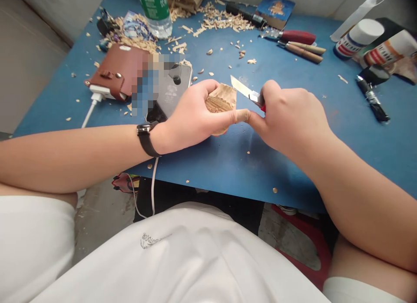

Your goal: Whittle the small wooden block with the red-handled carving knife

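A small carved wooden piece (221, 100) is gripped in my left hand (195, 114), with the thumb stretched along its near side. My right hand (291, 112) is closed round the handle of a utility knife (244, 89). Its bare blade points up and to the left, just right of the wood and apart from it. The tip of my left thumb, which looks wrapped in tape, meets my right thumb. Most of the knife's handle is hidden in my right fist. Wood chips (241, 54) lie scattered on the blue table (208, 164) beyond my hands.
Left of my hands are a phone (172, 88), a brown leather case (120, 70) with a white cable (89, 112), and a water bottle (156, 14). Carving tools (301, 51), white-capped bottles (358, 38) and a black marker-like item (373, 99) lie to the right. Shavings (224, 18) pile at the back.
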Tool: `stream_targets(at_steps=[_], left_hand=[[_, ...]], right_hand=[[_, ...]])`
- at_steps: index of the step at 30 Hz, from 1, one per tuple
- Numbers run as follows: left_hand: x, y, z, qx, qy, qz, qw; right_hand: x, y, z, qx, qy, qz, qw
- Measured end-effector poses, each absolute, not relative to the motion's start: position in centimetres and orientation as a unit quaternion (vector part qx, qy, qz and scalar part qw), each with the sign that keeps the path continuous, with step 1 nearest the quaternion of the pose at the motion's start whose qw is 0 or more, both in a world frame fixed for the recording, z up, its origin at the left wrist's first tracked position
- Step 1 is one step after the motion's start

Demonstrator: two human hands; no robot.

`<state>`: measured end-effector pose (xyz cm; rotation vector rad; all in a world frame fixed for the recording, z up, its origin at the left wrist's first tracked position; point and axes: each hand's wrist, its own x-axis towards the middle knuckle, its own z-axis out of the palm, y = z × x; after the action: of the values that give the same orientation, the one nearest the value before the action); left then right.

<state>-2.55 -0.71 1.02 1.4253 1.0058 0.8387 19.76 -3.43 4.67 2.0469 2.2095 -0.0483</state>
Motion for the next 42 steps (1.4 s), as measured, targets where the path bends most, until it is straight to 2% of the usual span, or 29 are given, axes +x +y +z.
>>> stream_targets(at_steps=[4, 7, 12, 17, 22, 26, 34, 42], left_hand=[[-2.5, -0.2, 1.1, 0.565, 0.406, 0.346, 0.63], [-2.4, -0.1, 1.4, 0.559, 0.393, 0.35, 0.64], [-2.6, -0.1, 1.8, 0.596, 0.392, 0.321, 0.623], [-2.6, 0.1, 1.6, 0.679, 0.377, 0.349, 0.524], [-2.3, 0.1, 1.2, 0.717, 0.397, 0.351, 0.453], [-2.4, 0.6, 0.3, 0.754, 0.402, 0.338, 0.394], [-1.7, 1.5, -2.0, 0.735, 0.406, 0.362, 0.404], [-1.2, 2.2, -3.4, 0.691, 0.446, 0.386, 0.418]], right_hand=[[20.6, -2.9, 4.4, 0.558, 0.828, -0.06, 0.008], [21.0, -2.8, 3.9, 0.537, 0.841, -0.073, 0.009], [20.4, -3.5, 4.8, 0.551, 0.833, -0.029, 0.045], [18.5, -4.3, 6.5, 0.596, 0.787, -0.012, 0.159], [17.7, -4.4, 6.3, 0.611, 0.777, -0.003, 0.151], [17.5, -4.5, 6.4, 0.605, 0.774, 0.003, 0.186], [16.9, -4.6, 6.4, 0.65, 0.736, 0.009, 0.188], [15.2, -4.5, 6.9, 0.714, 0.683, -0.056, 0.147]])
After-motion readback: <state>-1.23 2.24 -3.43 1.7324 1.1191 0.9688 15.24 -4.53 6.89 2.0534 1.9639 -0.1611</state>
